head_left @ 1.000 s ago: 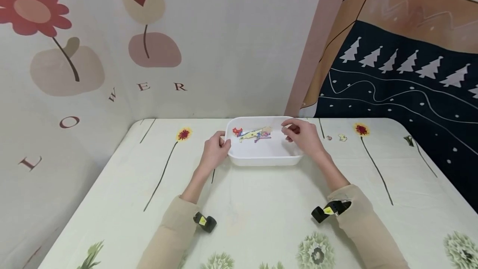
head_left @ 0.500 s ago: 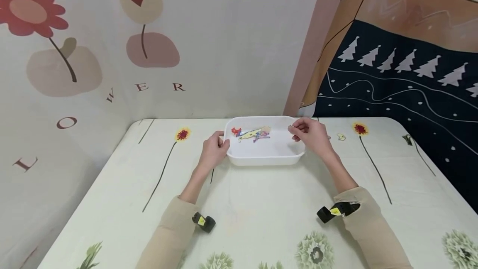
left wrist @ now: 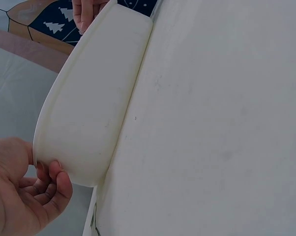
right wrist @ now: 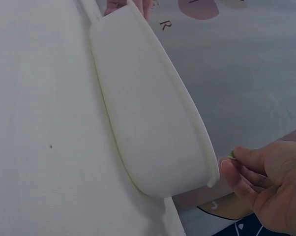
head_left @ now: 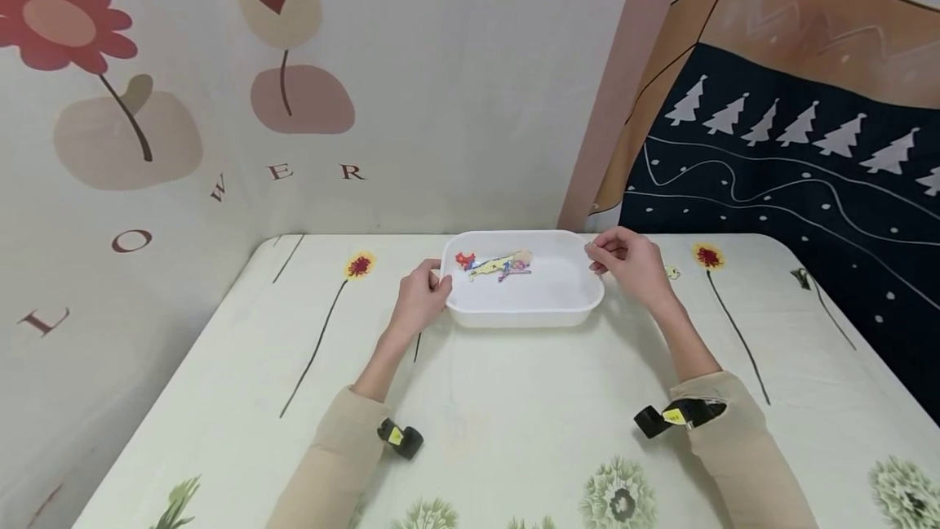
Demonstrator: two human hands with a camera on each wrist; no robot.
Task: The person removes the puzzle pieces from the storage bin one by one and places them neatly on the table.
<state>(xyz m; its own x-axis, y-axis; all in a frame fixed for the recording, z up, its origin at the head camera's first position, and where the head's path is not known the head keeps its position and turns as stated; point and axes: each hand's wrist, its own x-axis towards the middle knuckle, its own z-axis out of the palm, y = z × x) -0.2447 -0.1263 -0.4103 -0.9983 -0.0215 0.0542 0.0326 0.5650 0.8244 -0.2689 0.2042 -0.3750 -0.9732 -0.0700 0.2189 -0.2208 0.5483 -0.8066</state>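
Tray (head_left: 554, 292) on table (head_left: 485, 406), near the far edge, hanging cloth (head_left: 441, 104) behind; cluster of pieces (head_left: 499, 265) inside, in the left half. Left hand (head_left: 423, 288) at tray's left end; right hand (head_left: 633, 266) just beside right end, pinched item (right wrist: 232, 154) between thumb and finger. Loose piece (head_left: 672, 272) on table, right of right hand.

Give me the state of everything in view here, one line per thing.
White tray: upright, open-topped, resting on the table.
Colorful pieces: lying grouped in the tray, toward its left side.
Left hand: gripping the tray's left rim.
Right hand: pinching a piece beside the tray's right end.
Greenish piece: pinched, mostly hidden by fingers.
Yellowish piece: lying on the table, right of the tray.
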